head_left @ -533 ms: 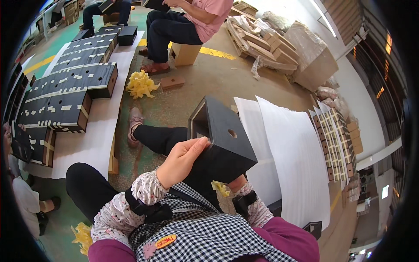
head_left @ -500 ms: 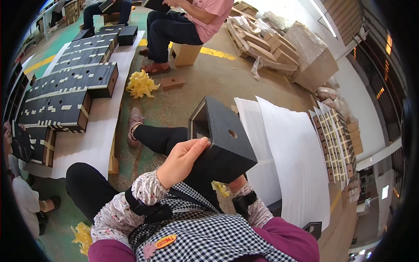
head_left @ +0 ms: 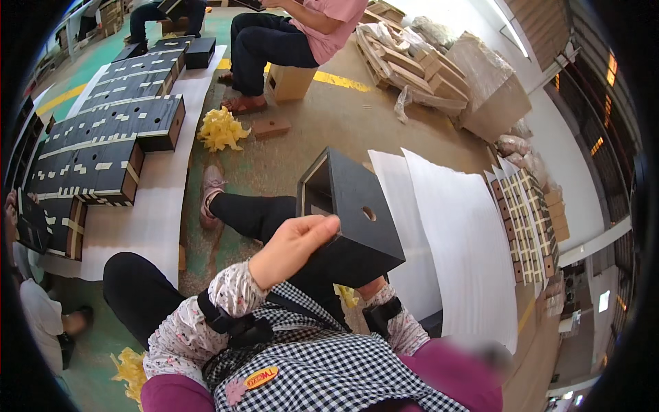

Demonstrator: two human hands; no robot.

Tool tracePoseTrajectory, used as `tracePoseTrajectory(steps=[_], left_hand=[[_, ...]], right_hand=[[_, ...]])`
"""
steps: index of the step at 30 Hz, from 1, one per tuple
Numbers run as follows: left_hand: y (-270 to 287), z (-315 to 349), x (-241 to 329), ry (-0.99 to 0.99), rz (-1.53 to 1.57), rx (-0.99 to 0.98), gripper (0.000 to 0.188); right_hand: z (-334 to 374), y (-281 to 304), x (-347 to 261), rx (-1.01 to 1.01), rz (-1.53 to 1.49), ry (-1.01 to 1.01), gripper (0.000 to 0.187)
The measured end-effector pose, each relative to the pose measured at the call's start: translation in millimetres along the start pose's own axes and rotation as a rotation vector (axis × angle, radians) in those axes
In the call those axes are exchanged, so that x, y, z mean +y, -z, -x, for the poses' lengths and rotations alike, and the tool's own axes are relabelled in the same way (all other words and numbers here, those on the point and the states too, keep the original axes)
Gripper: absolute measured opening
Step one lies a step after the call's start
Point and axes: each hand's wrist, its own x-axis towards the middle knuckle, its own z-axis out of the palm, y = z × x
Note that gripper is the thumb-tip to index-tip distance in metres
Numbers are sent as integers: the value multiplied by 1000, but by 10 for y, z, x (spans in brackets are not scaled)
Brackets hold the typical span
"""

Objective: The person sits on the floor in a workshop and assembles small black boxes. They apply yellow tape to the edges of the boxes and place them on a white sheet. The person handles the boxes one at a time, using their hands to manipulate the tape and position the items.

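A black box (head_left: 364, 242) with an open side and a small oval hole in one panel is tilted above my lap. My left hand (head_left: 294, 248) pinches the edge of its open side, thumb on top and fingers curled round the rim. Under the lower right of the box is my right hand (head_left: 373, 287), holding it from below; most of its fingers are hidden behind the box. Bits of yellow tape (head_left: 346, 295) show below the box, close to my right hand.
To the left, rows of taped black boxes (head_left: 103, 130) rest on white foam sheeting (head_left: 161, 199). White foam sheets (head_left: 467, 240) stand on my right. Ahead lie crumpled yellow tape (head_left: 223, 129) and a brown block (head_left: 270, 128), near a seated person in pink (head_left: 322, 34).
My left hand has slid slightly to the right along the rim. The box has turned very little and stays in nearly the same place.
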Motion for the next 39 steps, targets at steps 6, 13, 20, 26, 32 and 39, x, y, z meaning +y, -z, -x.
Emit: tracePoseTrajectory(steps=[6, 13, 20, 26, 32, 39], left_hand=[[138, -82, -52, -132, -134, 157, 38], [323, -55, -150, -68, -228, 217, 26], [-293, -441, -317, -265, -587, -104, 12], [-819, -806, -236, -526, -678, -148, 24], [-854, -930, -214, -536, -759, -205, 30], [-659, -936, -158, -257, -503, -302, 16]], right_hand=[[168, 441, -140, -11, 74, 45, 34], [801, 1790, -144, 58, -194, 167, 30], [897, 1171, -347, 20, -739, 127, 28], [880, 1030, -211, 39, -845, 59, 31], [785, 729, 19, -1, -968, -43, 37], [758, 690, 127, -93, -1078, -167, 31]])
